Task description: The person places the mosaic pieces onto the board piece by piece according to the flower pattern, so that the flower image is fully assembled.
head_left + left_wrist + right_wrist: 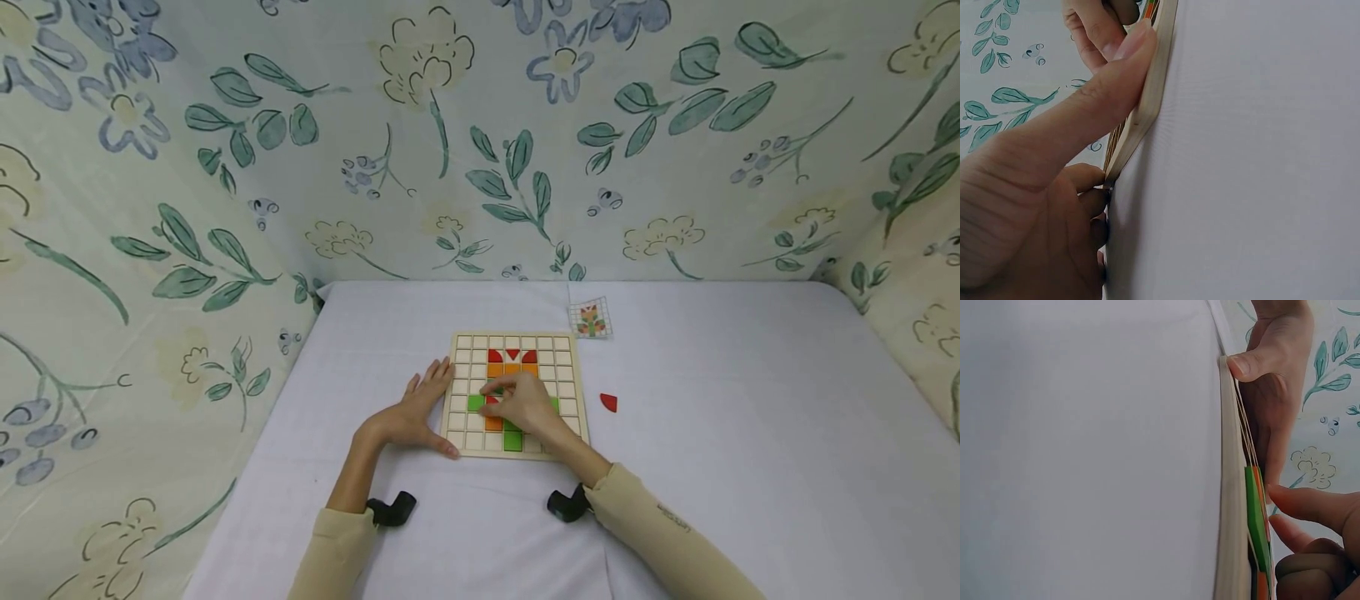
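On the white table lies a square wooden grid board [562,367] with red, orange and green tiles set in a flower-like pattern. My left hand [411,419] spreads along the board's left side, fingertips at that edge and thumb at the near left corner. Over the middle is my right hand [531,407], its thumb and index fingertips apart on either side of a red tile [492,400] in the grid. A gap shows between those two fingertips in the right wrist view, beside a green tile [1257,519]. The right palm hides part of the pattern.
One loose red quarter-round tile [609,403] lies right of the board. Behind the board's far right corner sits a small pattern card [591,318] showing a flower on a grid. Floral cloth [480,142] hangs behind the table.
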### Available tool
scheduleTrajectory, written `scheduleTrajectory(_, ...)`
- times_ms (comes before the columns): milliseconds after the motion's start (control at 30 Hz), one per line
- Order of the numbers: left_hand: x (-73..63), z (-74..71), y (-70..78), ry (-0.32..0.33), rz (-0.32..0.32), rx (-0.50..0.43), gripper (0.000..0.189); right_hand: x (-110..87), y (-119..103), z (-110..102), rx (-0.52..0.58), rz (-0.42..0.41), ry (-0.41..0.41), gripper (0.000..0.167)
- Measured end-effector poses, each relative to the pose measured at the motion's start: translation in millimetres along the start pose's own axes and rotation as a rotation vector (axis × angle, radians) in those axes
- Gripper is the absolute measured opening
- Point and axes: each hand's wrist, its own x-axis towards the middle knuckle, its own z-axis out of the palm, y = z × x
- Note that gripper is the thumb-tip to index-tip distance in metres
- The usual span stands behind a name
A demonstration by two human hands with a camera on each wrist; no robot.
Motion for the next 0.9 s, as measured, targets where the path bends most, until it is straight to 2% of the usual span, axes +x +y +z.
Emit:
scheduleTrajectory(200,1.7,0.8,-0.8,0.000,-0.006,-0.001,0.142,-7.6,5.1,-24.8,0.019,0.006,-0.012,0.023)
scheduleTrajectory(433,2.2,2.8,-2.2,0.003,-0.020,0.005,0.143,-23.8,18.6,-69.1,0.015,0.029,0.025,0.028)
scheduleTrajectory(633,2.3,3.7,-3.0,0.005,-0.016,0.007,0.142,-38.9,38.6,-110.1,-0.050,0.092,0.090,0.032)
scheduleTrajectory(900,-0.1,1.5,-1.0,0.006,0.006,0.011,0.142,-54.6,69.4,-151.9,-0.092,0.162,0.103,0.038)
